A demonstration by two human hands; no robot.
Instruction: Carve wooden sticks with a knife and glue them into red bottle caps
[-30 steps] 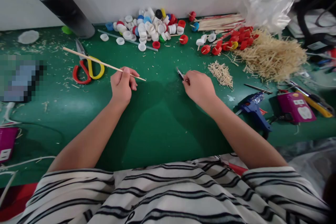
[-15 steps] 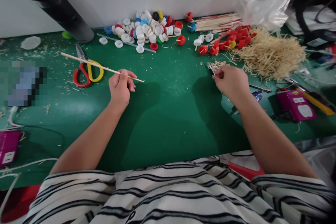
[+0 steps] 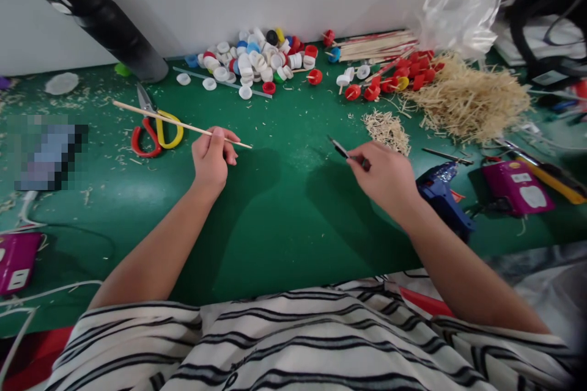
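My left hand (image 3: 211, 156) is closed around a thin wooden stick (image 3: 156, 115), which tilts down to the right with its short end past the fingers. Pinched in my right hand (image 3: 383, 174) is a slim dark tool (image 3: 340, 149) with a silvery tip, aimed up and left; its kind is not clear. A gap of green table lies between the stick and this tool. Just behind my right hand sits a small heap of thin pale shavings (image 3: 386, 129). Scissors (image 3: 160, 132) with red and yellow handles rest left of my left hand, partly behind the stick.
Bottle caps (image 3: 257, 61) are piled at the back. Red caps on sticks (image 3: 398, 78), wooden sticks (image 3: 376, 46) and a larger straw-like heap (image 3: 477, 98) lie back right. A blue glue gun (image 3: 443, 198) and purple box (image 3: 518, 187) are right, a black bottle (image 3: 114, 27) back left.
My right hand has moved left and toward me with the dark tool, away from the small shavings heap, uncovering it and the glue gun. My left hand still holds the stick.
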